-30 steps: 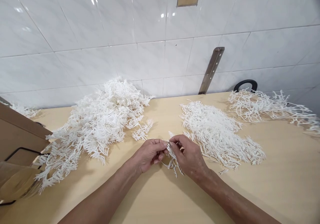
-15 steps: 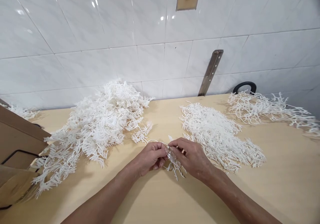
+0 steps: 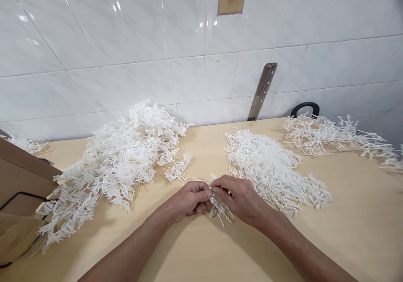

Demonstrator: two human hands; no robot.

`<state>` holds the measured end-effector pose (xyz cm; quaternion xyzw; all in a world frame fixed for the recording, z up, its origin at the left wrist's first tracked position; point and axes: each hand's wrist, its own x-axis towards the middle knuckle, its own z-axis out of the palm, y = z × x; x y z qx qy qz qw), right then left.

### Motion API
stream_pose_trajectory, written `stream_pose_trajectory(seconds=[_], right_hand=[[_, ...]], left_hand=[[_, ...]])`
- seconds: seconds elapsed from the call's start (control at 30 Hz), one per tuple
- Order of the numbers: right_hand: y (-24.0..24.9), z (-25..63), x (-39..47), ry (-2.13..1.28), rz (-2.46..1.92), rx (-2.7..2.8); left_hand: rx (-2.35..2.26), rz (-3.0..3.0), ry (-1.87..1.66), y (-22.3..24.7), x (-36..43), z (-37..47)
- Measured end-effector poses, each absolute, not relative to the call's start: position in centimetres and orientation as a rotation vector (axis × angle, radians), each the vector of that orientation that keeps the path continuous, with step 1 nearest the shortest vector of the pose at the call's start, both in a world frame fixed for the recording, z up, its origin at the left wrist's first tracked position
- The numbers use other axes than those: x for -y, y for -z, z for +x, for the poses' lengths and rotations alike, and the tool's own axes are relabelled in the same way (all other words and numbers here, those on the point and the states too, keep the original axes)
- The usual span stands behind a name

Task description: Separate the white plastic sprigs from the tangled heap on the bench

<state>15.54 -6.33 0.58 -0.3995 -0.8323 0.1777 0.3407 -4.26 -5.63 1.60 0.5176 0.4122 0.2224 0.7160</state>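
Note:
My left hand [image 3: 192, 198] and my right hand [image 3: 237, 196] meet at the middle of the wooden table [image 3: 201, 252]. Between their fingertips they pinch a white branching sprig [image 3: 220, 209], its thin twigs hanging below. A white stem runs from my left hand toward a small white tuft [image 3: 178, 169]. To the left lies a large heap of white branched pieces [image 3: 132, 147]. Close behind my right hand is a flatter pile of similar pieces [image 3: 270, 168]. The exact spot where the fingertips touch is too small to make out.
A cardboard box [image 3: 25, 181] with a black wire stands at the left edge. More white branches [image 3: 333, 137] lie at the back right beside a black ring-shaped handle [image 3: 305, 105]. A metal strip [image 3: 262, 90] leans at the tiled wall [image 3: 132, 84].
The view has shifted slightly. Both hands keep their pinch on the sprig, with my right fingers looking a little more closed over it.

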Motion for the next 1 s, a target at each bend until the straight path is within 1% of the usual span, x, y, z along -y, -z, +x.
stream_pose_trajectory(seconds=[0.1, 0.3, 0.5, 0.7, 0.83, 1.0], right_hand=[[-0.8, 15.5, 6.4, -0.493, -1.076, 2.168], [-1.2, 15.4, 6.7, -0.419, -1.089, 2.272], [-1.7, 15.7, 6.6, -0.478, -1.088, 2.31], [-2.0, 15.7, 6.8, -0.3, -1.073, 2.439], [-1.6, 15.3, 7.0, -0.196, -1.156, 2.424], [-1.2, 14.7, 7.0, -0.327, -1.262, 2.246]], left_hand=[[-0.897, 1.188, -0.468, -1.7, 5.6, -4.4], [-0.874, 1.223, -0.43, -1.6, 5.5, -4.7], [-0.867, 1.232, -0.418, -1.9, 5.6, -4.6], [-0.88, 1.243, -0.383, -2.5, 5.8, -4.4], [-0.887, 1.222, -0.37, -2.4, 5.6, -4.4], [-0.946, 1.17, -0.419, -2.3, 5.4, -4.5]])
